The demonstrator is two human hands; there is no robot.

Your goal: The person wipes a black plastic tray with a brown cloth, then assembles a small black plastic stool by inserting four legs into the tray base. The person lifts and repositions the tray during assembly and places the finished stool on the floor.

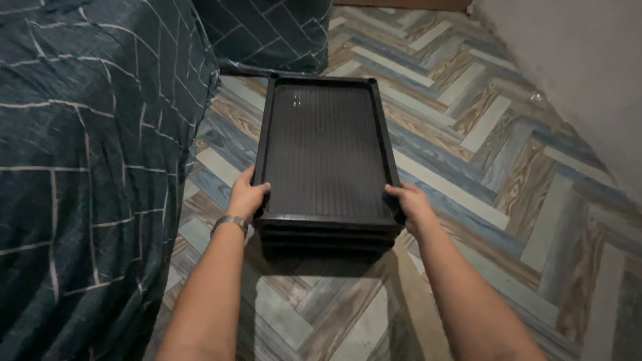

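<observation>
- left hand (pixel 246 195): bare, no glove, no rings visible
- silver metal link-band wristwatch (pixel 230 222) on left wrist, band only in view, dial not visible
- left forearm: bare, no sleeve in frame
- right hand (pixel 412 204): bare, no glove, nothing on wrist
- right forearm: bare, no sleeve in frame
- no other clothing visible, both arms cut off at bottom edge

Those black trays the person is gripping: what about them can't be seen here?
- Head view: the number of black trays; the top one covers the rest.
- The floor beneath, hidden by the stack.
- Fingers of the left hand and right hand, curled around the rims.
</observation>
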